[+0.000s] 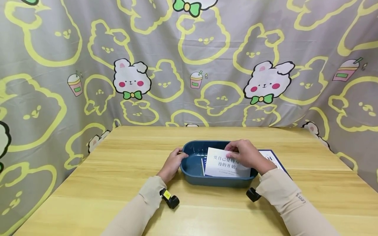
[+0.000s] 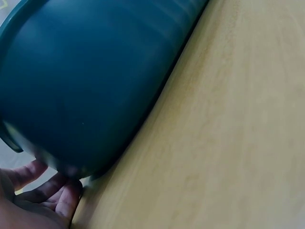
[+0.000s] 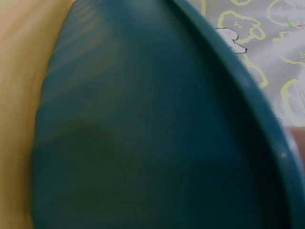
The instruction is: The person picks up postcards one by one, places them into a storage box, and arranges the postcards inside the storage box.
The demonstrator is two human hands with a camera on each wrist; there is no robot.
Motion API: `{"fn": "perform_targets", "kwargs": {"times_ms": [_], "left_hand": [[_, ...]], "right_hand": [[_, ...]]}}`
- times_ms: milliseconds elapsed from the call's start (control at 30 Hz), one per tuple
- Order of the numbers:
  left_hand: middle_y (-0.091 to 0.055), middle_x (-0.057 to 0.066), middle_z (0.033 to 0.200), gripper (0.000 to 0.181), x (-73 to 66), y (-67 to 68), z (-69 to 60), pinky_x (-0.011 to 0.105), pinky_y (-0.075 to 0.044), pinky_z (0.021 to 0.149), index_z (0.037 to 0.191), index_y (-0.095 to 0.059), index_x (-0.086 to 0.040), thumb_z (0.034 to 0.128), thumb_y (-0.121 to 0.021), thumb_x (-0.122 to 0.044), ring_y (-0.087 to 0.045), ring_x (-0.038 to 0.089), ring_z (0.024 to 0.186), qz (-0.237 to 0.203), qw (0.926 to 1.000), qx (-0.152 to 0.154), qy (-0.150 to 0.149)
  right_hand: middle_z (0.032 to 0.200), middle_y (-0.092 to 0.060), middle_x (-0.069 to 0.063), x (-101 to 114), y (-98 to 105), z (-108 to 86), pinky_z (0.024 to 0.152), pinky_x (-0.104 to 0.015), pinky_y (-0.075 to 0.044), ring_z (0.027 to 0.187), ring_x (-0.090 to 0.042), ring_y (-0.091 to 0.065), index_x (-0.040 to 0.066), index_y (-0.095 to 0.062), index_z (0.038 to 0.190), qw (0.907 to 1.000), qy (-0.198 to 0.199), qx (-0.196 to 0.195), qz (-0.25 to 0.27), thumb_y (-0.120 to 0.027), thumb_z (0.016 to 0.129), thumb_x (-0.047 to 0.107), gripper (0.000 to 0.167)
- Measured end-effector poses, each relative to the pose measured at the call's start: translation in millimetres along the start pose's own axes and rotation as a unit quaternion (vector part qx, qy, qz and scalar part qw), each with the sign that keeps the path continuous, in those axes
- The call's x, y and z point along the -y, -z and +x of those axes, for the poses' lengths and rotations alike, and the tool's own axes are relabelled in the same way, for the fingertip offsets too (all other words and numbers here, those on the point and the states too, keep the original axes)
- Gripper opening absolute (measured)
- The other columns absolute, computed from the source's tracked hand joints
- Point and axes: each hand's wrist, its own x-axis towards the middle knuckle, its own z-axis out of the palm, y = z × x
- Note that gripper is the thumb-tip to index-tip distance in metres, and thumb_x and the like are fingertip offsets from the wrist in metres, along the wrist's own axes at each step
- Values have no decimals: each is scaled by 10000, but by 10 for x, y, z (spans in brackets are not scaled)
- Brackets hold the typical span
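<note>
A dark blue oval plastic basin (image 1: 218, 182) stands on the table. My left hand (image 1: 172, 165) grips its left end, the thumb at the rim and the fingers against the outer wall. In the left wrist view those fingers (image 2: 69, 198) touch the basin's lower end. My right hand (image 1: 247, 155) reaches over the right side and pinches a white card (image 1: 220, 169) printed with Chinese characters. The card leans inside the basin. A blue-and-white printed edge (image 1: 203, 166) shows behind it. The basin's wall (image 3: 143, 109) fills most of the right wrist view and hides the right fingertips.
A white sheet or booklet with a blue border (image 1: 274, 159) lies on the table to the right, partly behind the basin and my right wrist. The wooden table (image 1: 141, 147) reaches back to a cartoon-patterned curtain (image 1: 165, 108).
</note>
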Motion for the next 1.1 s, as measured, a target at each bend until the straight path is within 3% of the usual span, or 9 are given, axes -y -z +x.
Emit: {"fn": "perform_targets", "kwargs": {"times_ms": [133, 267, 400, 667, 1100], "left_hand": [[-536, 157, 1220, 315, 6, 5, 1, 471, -383, 1011, 1201, -544, 15, 927, -519, -138, -489, 305, 1125, -26, 10000, 36, 42], [-533, 157, 1240, 328, 2, 5, 22, 478, -377, 1018, 1215, -539, 12, 933, -518, -154, -486, 306, 1139, -32, 9999, 81, 54], [-534, 153, 1227, 326, -4, 3, 36, 473, -376, 1017, 1217, -541, 6, 934, -517, -153, -490, 304, 1128, -28, 9999, 70, 77], [-530, 164, 1196, 336, 31, -6, 38, 464, -396, 997, 1212, -530, 33, 924, -524, -140, -498, 303, 1103, 32, 9999, 98, -17], [-532, 170, 1214, 338, -10, -5, 4, 468, -379, 1013, 1222, -535, 29, 931, -524, -142, -493, 313, 1124, 14, 10000, 9, 66]], "right_hand": [[882, -658, 7, 16, -14, -12, 773, -392, -499, 798, -159, -575, 68, -715, 1025, 9991, 175, 311, -210, -675, 862, 8, 178], [939, -681, -4, -3, -55, -15, 827, -435, -440, 872, -199, -597, 97, -722, 1053, 9972, 290, 331, -604, -655, 818, -30, 275], [1004, -699, -20, -21, -88, -17, 821, -487, -355, 984, -260, -601, 116, -725, 1076, 9951, 245, 317, -906, -671, 790, -43, 333], [1144, -664, -44, -28, -155, -39, 887, -522, -311, 1072, -267, -551, 136, -700, 1159, 9886, 64, 660, -1351, -713, 716, -69, 488], [1082, -658, -16, -16, -163, -79, 885, -517, -333, 1038, -246, -554, 165, -617, 1267, 9842, 157, 606, -1654, -694, 726, -51, 587]]}}
